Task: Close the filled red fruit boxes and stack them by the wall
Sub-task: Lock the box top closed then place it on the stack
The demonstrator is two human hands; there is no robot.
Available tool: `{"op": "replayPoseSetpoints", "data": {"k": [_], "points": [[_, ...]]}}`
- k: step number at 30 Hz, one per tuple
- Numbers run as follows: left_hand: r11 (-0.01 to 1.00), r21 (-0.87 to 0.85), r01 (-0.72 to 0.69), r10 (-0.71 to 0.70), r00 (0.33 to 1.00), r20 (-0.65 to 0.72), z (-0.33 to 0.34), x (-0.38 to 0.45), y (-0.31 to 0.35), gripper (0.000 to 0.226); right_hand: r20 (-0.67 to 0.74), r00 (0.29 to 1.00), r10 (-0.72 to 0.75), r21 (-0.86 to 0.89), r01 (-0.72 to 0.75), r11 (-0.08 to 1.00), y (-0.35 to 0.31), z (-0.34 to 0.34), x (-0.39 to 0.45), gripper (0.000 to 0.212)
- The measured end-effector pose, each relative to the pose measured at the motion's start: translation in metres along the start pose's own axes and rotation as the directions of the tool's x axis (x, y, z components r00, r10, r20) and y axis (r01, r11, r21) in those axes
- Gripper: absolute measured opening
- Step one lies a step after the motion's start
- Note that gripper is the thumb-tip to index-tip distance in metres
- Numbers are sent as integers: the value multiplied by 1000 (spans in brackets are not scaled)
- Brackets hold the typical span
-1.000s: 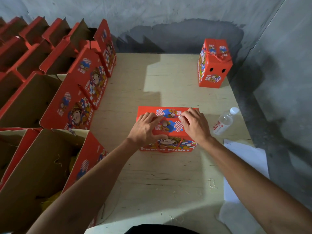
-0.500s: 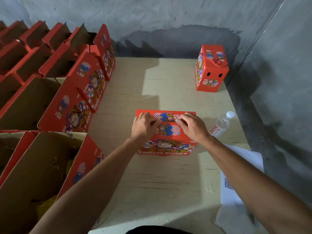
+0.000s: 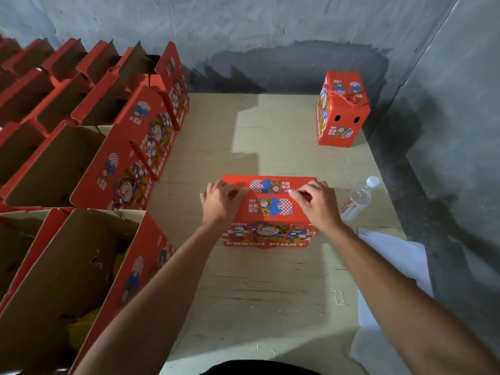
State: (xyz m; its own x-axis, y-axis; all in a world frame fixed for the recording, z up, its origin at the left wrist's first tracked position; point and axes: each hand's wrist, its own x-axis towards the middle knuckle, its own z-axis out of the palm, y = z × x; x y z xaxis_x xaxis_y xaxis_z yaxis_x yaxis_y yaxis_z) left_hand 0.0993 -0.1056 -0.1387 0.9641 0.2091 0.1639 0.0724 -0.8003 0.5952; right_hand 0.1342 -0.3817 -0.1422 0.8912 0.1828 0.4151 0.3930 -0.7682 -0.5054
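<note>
I am looking down at a pale wooden table set against a grey plastered wall. At the middle of the table a red fruit box is sitting with its top flaps folded down, the printed "FRESH FRUIT" side facing me and a red cord handle hanging down that near face.

Both hands are working on the top of this box. The left hand is lying over the left end of the lid with its fingers curled, thumb and fingertips pinching at the flap seam. The right hand is doing the same at the right end, fingers bent and pinching the seam.

A second, closed red box is standing upright at the far right corner, near the wall and well apart from the box under my hands.

Along the left edge, rows of open red boxes are standing with flaps raised; the nearest one is showing something yellow inside.

A clear plastic water bottle is lying just right of the central box, and white paper sheets are lying at the table's near right edge.
</note>
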Motion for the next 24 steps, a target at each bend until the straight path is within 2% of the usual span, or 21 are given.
{"op": "replayPoseSetpoints", "data": {"k": [2,4,6,8,10,12,18,24], "points": [[995,-84,55,-57,998,-25,3,-6,-9,42,-73,987,143,74,-137,988,3,5,-11,29],[936,-310,167,-176,984,-1,6,-10,-12,34,-1,949,315,240,-306,921,5,7,-19,24],[771,-572,279,-263,958,112,6,-14,-9,34,124,896,427,445,-435,783,2,4,-21,21],[652,-693,307,-296,945,140,5,-17,-8,31,199,840,505,592,-514,621,-3,2,-22,24],[535,-771,345,-345,922,174,7,-18,-10,26,224,799,558,643,-551,531,-2,4,-24,27],[464,-811,357,-365,911,192,10,-18,-11,24,195,793,577,651,-545,529,1,8,-24,25],[533,-785,315,-383,918,108,16,-18,-7,24,157,809,567,658,-513,551,4,13,-25,24],[561,-777,286,-351,932,89,17,-17,-5,23,127,826,550,476,-537,696,5,14,-21,25]]}}
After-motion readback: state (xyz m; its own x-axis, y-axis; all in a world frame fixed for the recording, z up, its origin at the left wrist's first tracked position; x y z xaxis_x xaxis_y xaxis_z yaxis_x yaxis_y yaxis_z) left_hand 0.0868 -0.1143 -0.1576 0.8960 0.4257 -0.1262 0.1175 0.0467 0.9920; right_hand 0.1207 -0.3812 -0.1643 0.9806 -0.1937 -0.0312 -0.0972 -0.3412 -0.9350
